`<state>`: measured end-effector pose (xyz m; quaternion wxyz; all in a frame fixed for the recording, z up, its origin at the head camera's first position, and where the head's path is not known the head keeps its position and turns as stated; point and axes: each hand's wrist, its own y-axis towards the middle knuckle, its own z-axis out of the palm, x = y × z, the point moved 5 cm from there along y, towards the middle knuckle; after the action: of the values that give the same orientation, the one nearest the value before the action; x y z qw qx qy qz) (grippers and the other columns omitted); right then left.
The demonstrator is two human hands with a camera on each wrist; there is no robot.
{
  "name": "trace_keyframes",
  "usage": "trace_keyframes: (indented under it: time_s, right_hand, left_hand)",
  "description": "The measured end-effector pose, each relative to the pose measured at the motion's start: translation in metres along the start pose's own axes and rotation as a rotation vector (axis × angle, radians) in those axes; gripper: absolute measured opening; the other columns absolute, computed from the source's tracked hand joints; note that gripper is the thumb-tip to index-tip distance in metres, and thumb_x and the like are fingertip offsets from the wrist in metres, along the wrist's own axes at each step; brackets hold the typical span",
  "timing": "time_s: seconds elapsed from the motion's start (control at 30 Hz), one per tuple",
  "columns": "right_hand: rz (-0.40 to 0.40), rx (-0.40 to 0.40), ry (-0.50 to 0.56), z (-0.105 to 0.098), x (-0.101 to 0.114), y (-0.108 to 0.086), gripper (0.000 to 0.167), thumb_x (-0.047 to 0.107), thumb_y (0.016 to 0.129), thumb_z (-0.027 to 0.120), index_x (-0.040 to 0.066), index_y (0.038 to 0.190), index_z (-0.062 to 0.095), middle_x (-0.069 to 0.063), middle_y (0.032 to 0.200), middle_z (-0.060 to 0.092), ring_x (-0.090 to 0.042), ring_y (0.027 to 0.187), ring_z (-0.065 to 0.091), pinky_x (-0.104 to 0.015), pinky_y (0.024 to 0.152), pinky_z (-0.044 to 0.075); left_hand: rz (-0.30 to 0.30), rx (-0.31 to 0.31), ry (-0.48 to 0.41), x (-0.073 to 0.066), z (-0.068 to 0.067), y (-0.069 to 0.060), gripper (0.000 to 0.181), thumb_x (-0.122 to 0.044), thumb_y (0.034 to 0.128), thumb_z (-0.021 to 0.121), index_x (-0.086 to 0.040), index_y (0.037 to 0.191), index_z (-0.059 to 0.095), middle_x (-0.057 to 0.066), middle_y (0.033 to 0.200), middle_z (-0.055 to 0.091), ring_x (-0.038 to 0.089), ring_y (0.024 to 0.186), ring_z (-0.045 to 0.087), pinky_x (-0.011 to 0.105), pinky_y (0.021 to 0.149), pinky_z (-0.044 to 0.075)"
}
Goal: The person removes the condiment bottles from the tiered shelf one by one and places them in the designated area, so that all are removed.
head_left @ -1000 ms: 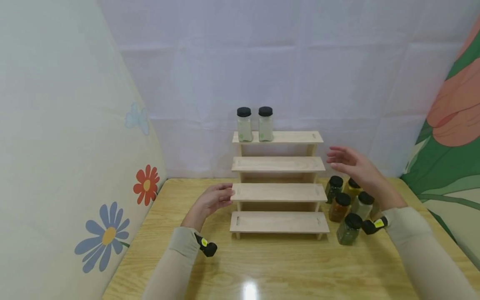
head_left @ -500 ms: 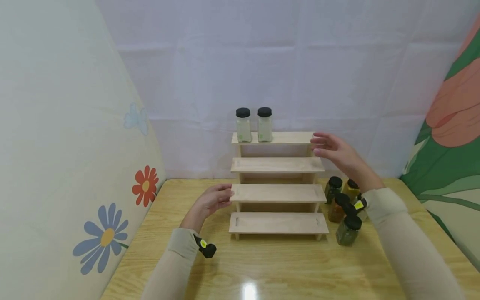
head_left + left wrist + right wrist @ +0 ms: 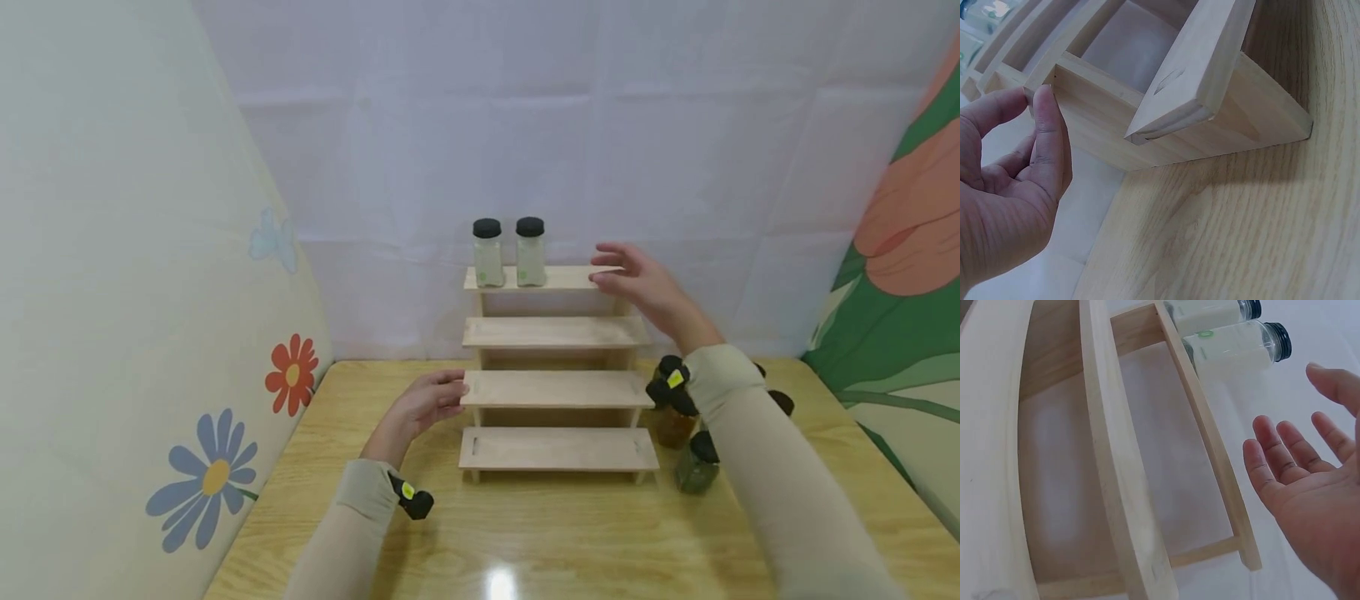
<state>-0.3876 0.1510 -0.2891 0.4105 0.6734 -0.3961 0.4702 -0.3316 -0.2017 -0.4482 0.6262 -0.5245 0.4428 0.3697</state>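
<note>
A stepped wooden rack (image 3: pixel 558 388) with several shelves stands on the table. On the left part of its top shelf are two upright clear jars with black lids, a left jar (image 3: pixel 489 260) and a right jar (image 3: pixel 531 260), both with pale contents. My left hand (image 3: pixel 422 410) pinches the left end of the second shelf from the front; the left wrist view shows thumb and finger at the board's corner (image 3: pixel 1036 80). Over the right end of the top shelf, my right hand (image 3: pixel 637 283) is held with fingers spread and nothing in it, apart from the jars (image 3: pixel 1235 347).
Right of the rack, several spice jars with black lids stand on the wooden table (image 3: pixel 570 533), among them a green jar (image 3: pixel 696 467) and a reddish jar (image 3: pixel 675 427). My right sleeve hides part of that group. A white cloth (image 3: pixel 420 167) hangs behind.
My right hand has moved left and upward, from above the spice jars to the top shelf's right end. The left hand stays at the rack, and the two jars on top have not moved.
</note>
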Motion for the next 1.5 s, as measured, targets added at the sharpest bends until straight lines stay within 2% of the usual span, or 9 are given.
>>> trace_keyframes:
  time_s: [0.2,0.47,0.7,0.97,1.17,1.37,1.5]
  right_hand:
    - [-0.008,-0.023,0.074,0.014,0.007,0.019,0.065,0.007,0.1,0.062,0.001,0.156,0.03,-0.026,0.152,0.04,-0.035,0.131,0.05,-0.042,0.11,0.046]
    - [-0.005,-0.041,0.14,0.025,0.01,0.042,0.061,0.0,0.101,0.056,-0.001,0.156,0.028,-0.029,0.152,0.038,-0.029,0.123,0.051,-0.045,0.111,0.044]
    - [0.012,-0.045,0.185,0.039,0.011,0.057,0.062,-0.001,0.1,0.057,0.0,0.156,0.029,-0.028,0.153,0.038,-0.039,0.135,0.044,-0.049,0.114,0.04]
    - [0.015,-0.051,0.177,0.056,0.016,0.07,0.065,0.001,0.098,0.063,0.005,0.156,0.033,-0.024,0.153,0.04,-0.039,0.139,0.043,-0.048,0.114,0.041]
    - [-0.01,-0.049,0.116,0.067,0.024,0.078,0.067,0.004,0.096,0.067,0.007,0.156,0.037,-0.023,0.152,0.042,-0.036,0.139,0.043,-0.048,0.113,0.041]
    - [0.002,-0.055,0.087,0.073,0.027,0.084,0.066,0.008,0.095,0.071,0.013,0.154,0.041,-0.017,0.152,0.044,-0.032,0.136,0.044,-0.047,0.114,0.04]
    - [-0.003,-0.066,0.088,0.075,0.029,0.086,0.064,0.004,0.094,0.07,0.012,0.152,0.043,-0.017,0.152,0.045,-0.032,0.134,0.044,-0.047,0.113,0.04]
  left_hand:
    - [-0.003,0.0,-0.008,0.002,-0.001,-0.002,0.057,-0.005,0.0987,0.063,0.004,0.15,0.04,0.004,0.107,0.061,0.011,0.084,0.061,0.024,0.077,0.058]
    - [0.013,0.013,0.003,0.002,0.0,-0.002,0.059,-0.006,0.0992,0.062,0.005,0.151,0.038,0.008,0.119,0.058,0.011,0.087,0.062,0.025,0.079,0.057]
    - [0.009,0.013,0.013,0.001,-0.001,-0.004,0.06,-0.007,0.0991,0.062,0.004,0.152,0.037,0.011,0.124,0.057,0.012,0.09,0.062,0.025,0.081,0.057]
    - [0.018,0.021,0.028,-0.001,0.0,-0.007,0.058,-0.008,0.0999,0.061,0.005,0.151,0.037,0.008,0.118,0.059,0.011,0.089,0.062,0.026,0.082,0.057]
    - [0.018,0.007,0.031,-0.001,-0.003,-0.009,0.057,-0.007,0.0997,0.061,0.005,0.15,0.039,0.005,0.111,0.06,0.011,0.087,0.062,0.025,0.08,0.057]
    - [0.023,0.01,0.034,-0.001,-0.002,-0.008,0.057,-0.008,0.0998,0.062,0.005,0.151,0.039,0.01,0.121,0.059,0.012,0.091,0.063,0.027,0.083,0.057]
    - [0.022,0.007,0.044,-0.002,-0.001,-0.01,0.057,-0.009,0.1001,0.062,0.004,0.151,0.039,0.012,0.126,0.057,0.012,0.092,0.063,0.026,0.084,0.057]
